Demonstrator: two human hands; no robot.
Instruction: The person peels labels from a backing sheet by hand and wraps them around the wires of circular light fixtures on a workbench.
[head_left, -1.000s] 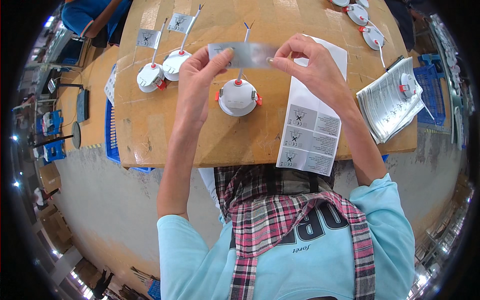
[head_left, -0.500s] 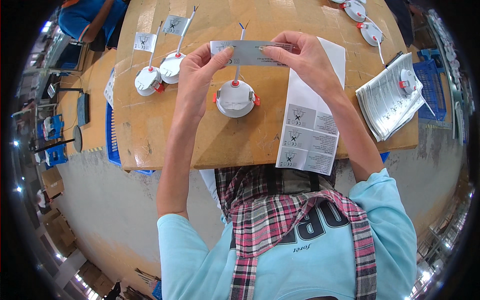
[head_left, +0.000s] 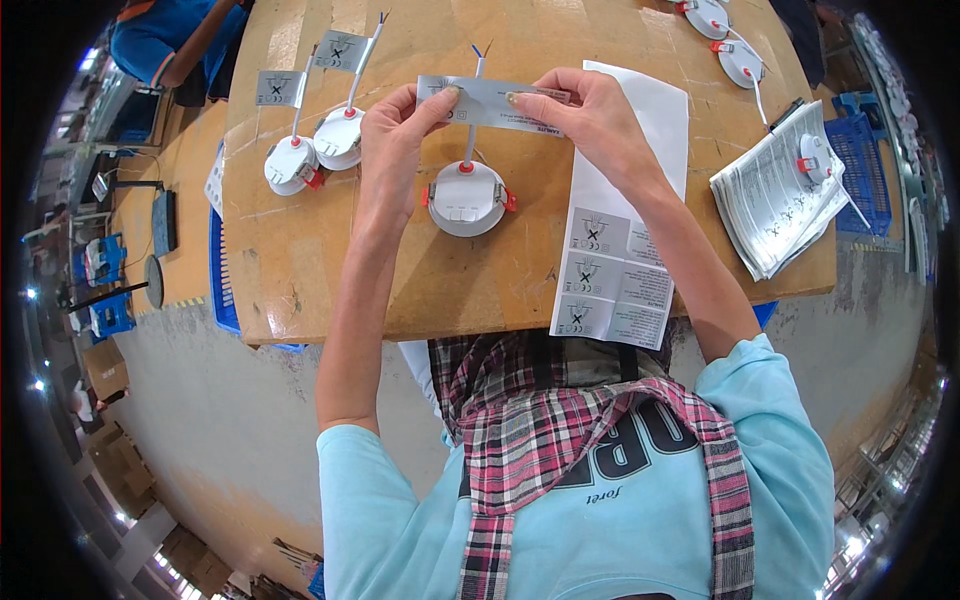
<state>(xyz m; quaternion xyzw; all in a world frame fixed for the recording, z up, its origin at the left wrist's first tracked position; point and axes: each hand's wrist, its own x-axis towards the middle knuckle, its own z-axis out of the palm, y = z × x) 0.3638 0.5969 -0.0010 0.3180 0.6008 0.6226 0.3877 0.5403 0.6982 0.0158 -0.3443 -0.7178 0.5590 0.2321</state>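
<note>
Your left hand [head_left: 402, 125] and right hand [head_left: 592, 112] pinch a silver label [head_left: 486, 102] sideways between them, across a cable [head_left: 470, 145] nearer the left.

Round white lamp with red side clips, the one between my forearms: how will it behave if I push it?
The round white lamp will probably slide rather than roll, since it seems to rest on its broad face. Its white cable looks fairly stiff, running nearly straight. The thin blue and brown wire ends may bend easily.
</note>
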